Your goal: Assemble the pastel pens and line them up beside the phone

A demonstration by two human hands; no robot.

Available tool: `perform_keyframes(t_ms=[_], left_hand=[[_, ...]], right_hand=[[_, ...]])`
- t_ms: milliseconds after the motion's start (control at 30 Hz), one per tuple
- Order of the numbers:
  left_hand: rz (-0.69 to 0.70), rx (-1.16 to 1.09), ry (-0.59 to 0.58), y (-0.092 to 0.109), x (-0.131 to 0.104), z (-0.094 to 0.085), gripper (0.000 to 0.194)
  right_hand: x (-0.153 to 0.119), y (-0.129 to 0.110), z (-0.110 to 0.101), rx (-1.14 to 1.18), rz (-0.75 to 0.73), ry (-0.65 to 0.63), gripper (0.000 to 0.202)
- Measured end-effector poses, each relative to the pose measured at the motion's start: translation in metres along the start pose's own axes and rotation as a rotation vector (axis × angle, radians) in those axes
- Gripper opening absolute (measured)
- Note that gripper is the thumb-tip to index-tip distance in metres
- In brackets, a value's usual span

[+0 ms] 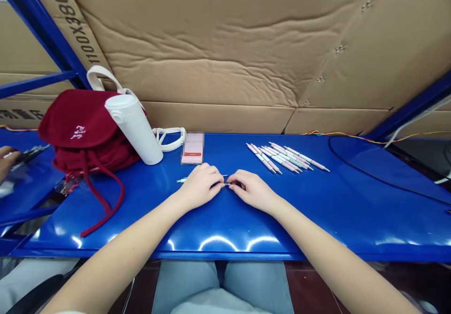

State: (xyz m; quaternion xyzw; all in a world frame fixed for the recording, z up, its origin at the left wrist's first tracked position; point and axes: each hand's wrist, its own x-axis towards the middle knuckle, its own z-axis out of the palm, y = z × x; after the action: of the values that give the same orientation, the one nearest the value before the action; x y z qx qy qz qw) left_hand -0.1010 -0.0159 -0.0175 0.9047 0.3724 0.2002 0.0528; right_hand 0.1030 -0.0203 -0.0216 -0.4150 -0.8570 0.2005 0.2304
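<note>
Above the blue table, my left hand (203,184) and my right hand (252,189) almost meet, each closed in a fingertip pinch. Between them is a small, thin silvery-dark piece (227,184), pinched from both sides; most of it is hidden by the fingers, so its kind does not show. A light-coloured pen (182,180) pokes out to the left from behind my left hand. Several pink, white and pale green pens (282,157) lie in a loose, slanted group beyond my right hand.
A phone (192,148) lies behind my left hand. A white bottle (136,128) leans against a dark red bag (91,126) with trailing straps. A black cable (373,177) crosses the blue table (299,220) at right. Another person's hand (7,161) shows at far left.
</note>
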Motion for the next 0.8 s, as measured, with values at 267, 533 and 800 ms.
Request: perform_keyframes(t_ms=[267, 533, 800], left_hand=[[-0.051, -0.049, 0.042, -0.001, -0.001, -0.001, 0.018], [-0.061, -0.027, 0.021, 0.000, 0.000, -0.007, 0.023], [-0.168, 0.105, -0.183, -0.029, -0.005, -0.027, 0.023]], right_hand=[[-0.003, -0.001, -0.005, -0.120, 0.017, 0.010, 0.025], [-0.002, -0.002, -0.001, -0.095, -0.032, 0.102, 0.012], [0.001, 0.017, -0.011, -0.103, 0.118, 0.133, 0.010]])
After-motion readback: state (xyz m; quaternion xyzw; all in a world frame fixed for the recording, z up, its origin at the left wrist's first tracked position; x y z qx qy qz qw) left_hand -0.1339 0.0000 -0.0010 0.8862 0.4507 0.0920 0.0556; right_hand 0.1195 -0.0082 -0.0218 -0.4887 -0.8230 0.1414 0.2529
